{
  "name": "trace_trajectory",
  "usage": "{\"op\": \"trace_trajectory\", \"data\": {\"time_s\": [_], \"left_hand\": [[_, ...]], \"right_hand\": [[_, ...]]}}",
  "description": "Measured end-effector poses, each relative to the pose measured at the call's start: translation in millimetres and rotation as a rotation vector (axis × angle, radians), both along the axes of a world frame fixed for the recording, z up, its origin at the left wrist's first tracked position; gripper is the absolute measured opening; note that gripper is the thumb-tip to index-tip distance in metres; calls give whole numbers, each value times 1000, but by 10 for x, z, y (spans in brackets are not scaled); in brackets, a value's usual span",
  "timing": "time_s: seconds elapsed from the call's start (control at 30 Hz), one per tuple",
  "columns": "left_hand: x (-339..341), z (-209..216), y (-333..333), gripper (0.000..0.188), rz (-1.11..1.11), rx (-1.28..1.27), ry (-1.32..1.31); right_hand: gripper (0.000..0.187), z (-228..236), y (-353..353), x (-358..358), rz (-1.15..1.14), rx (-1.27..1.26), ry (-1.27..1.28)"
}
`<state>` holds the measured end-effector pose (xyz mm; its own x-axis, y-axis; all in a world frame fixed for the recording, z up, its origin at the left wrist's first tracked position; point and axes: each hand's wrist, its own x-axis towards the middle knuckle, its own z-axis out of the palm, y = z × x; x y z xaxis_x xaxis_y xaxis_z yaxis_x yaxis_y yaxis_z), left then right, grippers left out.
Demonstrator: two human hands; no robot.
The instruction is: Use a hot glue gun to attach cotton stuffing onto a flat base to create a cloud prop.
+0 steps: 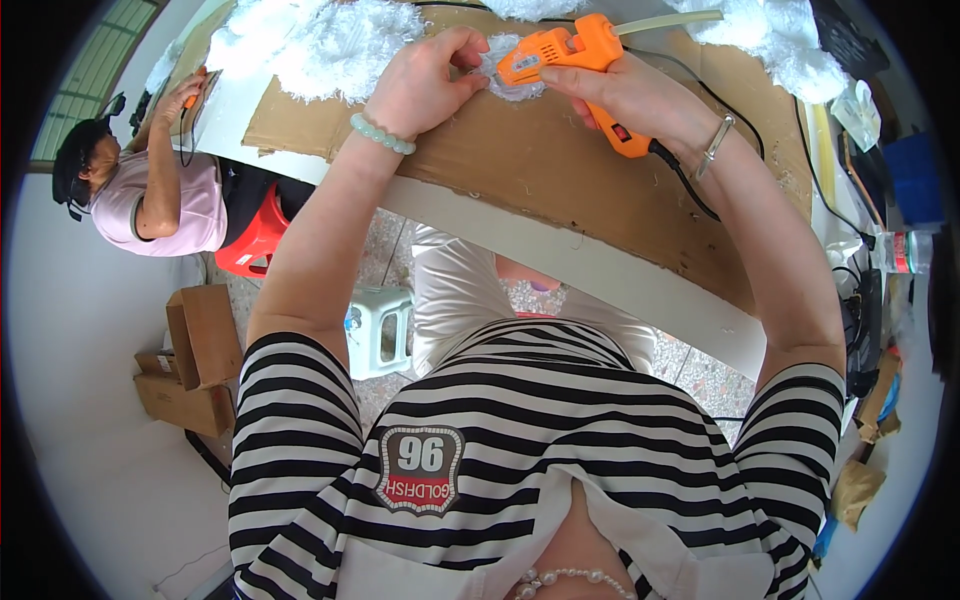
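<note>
An orange hot glue gun [553,50] is gripped in my right hand [645,97], its nozzle end pointing left. A pale glue stick [675,21] juts from its back, and a black cord [684,183] runs from the handle. Just left of the nozzle, my left hand [425,88] is closed in a pinch at the edge of a small white fluffy piece [517,92]. The gun's front partly covers this piece, and its exact shape cannot be made out. Both hands are above a brown cardboard sheet [560,180] on the table.
White fluffy material lies in a heap [300,50] at the far left and another heap [775,50] at the far right. A co-worker [160,205] sits at left on a red stool [258,232]. Cardboard boxes [205,335] and a pale green stool [380,335] stand on the floor.
</note>
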<state>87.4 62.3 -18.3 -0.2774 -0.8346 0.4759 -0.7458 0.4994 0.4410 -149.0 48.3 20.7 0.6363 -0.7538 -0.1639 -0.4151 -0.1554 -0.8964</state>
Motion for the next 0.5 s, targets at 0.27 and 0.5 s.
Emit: {"op": "trace_trajectory", "data": {"time_s": [0.27,0.5], "left_hand": [[-62,31,-24,27,30,-4,-29],[-67,24,-24,25,55,13,-34]], "right_hand": [[41,105,10,-39,5,52,14],[42,64,-36,-14,-8,52,34]]}}
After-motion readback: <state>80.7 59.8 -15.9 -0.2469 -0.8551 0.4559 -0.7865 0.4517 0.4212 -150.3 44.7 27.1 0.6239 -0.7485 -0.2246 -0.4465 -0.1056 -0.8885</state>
